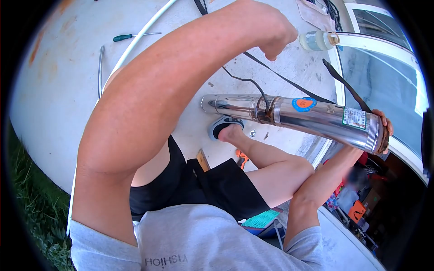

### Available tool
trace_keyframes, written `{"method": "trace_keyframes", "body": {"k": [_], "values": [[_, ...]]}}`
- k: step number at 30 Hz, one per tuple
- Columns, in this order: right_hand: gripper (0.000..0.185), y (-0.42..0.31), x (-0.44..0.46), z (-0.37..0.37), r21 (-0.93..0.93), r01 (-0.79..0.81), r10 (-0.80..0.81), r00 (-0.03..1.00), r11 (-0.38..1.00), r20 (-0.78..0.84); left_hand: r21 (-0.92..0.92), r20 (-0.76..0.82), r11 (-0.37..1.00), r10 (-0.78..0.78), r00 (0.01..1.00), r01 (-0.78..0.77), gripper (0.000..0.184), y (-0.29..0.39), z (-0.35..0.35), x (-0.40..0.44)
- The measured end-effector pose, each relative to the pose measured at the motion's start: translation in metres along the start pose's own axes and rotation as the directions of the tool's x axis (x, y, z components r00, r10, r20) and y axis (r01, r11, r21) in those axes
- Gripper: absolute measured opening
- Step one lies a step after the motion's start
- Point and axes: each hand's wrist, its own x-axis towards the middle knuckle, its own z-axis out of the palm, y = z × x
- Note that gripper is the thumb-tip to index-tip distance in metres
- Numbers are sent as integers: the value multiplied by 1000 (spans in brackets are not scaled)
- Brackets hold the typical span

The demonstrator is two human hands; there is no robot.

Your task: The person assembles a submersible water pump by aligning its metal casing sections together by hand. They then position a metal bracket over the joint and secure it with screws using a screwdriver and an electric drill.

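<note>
A shiny steel cylinder (pixel 289 113) with an orange-and-blue sticker and a white label lies slanted across the view, a black cable coming out near its middle. My right hand (pixel 385 126) is wrapped round its brownish right end, with the fingertips showing at the rim. My left arm reaches across the upper part of the view. At its end my left hand (pixel 276 34) is curled beside a clear bottle (pixel 318 40) of pale liquid; what it holds, if anything, is hidden. The cylinder's other end is near my shoe (pixel 225 127).
A green-handled screwdriver (pixel 123 38) and a metal rod (pixel 101 70) lie on the pale floor (pixel 68 104) at left. An orange tool (pixel 242 158) is near my legs. Black straps run past the cylinder. A white-framed glass panel (pixel 375 67) and cluttered items stand at right.
</note>
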Motion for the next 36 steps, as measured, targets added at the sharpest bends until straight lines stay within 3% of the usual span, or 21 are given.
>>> {"method": "trace_keyframes", "body": {"k": [2,5,7,11,13,14,16,19,26,28,34,36], "values": [[44,-2,0,-3,15,-10,10,1000,1000,10,-1,-14,1000,15,1000,-15,30,-1,1,2],[60,-1,1,-5,6,37,-37,998,999,-56,33,14,999,-7,1000,6,30,1,-3,-1],[43,0,1,-2,26,-17,17,1000,1000,-4,-44,37,999,-3,999,5,31,1,-7,-8],[43,4,1,5,6,-16,16,1000,1000,6,-31,58,998,-54,997,56,33,4,-5,-1],[43,6,0,7,22,-6,6,1000,1000,0,7,82,987,-161,983,161,33,8,-3,5],[42,6,0,6,46,0,0,1000,999,-5,8,79,988,-156,985,156,33,8,4,8],[43,5,2,5,27,-7,7,1000,1000,13,127,-90,982,-126,988,137,46,9,19,13],[43,4,0,7,-24,8,-7,999,1000,46,103,-126,988,-100,987,113,48,2,25,16],[44,7,-1,5,35,-35,31,993,999,110,84,-119,991,-96,988,107,48,-1,26,20],[48,3,0,2,13,-62,58,984,998,167,101,18,988,-122,992,120,49,-4,22,27],[37,21,-4,36,-51,-20,25,995,998,95,44,-3,995,-90,996,90,49,1,14,14],[35,23,-2,35,-23,-34,38,983,999,180,38,-5,995,-93,996,94,49,6,10,9]]}}
